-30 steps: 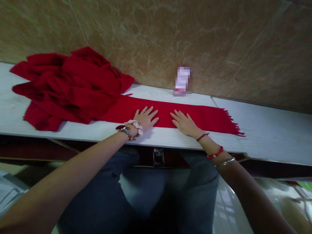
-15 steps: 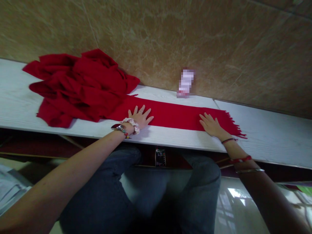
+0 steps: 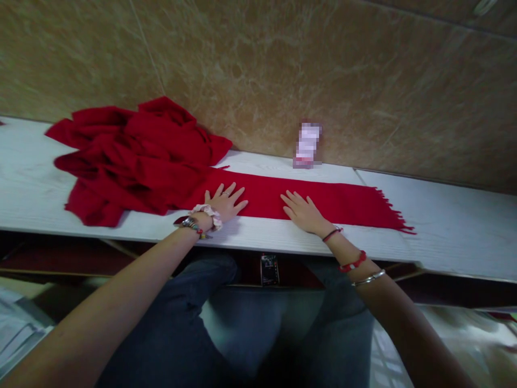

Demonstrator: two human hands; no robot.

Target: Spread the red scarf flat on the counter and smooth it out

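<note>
A red fringed scarf (image 3: 262,196) lies along a white wood-grain tabletop (image 3: 444,231). Its right part is flat and narrow, ending in a fringe (image 3: 393,213); its left part is heaped in loose folds (image 3: 133,156). My left hand (image 3: 226,203) rests palm down on the flat strip close to the heap, fingers spread. Further right, my right hand (image 3: 302,211) also lies flat on the strip, its fingers stretched out and pointing away from me. Neither hand grips the cloth.
Behind the tabletop stands a brown marbled wall (image 3: 250,81). A small blurred-out pale item (image 3: 307,144) leans there at the back edge. Below the front edge, a phone with a lit screen (image 3: 269,270) lies on a dark shelf above my knees.
My right hand has slid left along the scarf, from close to the fringe toward my left hand. My left hand stays at about the same place on the cloth. The view has shifted slightly.
</note>
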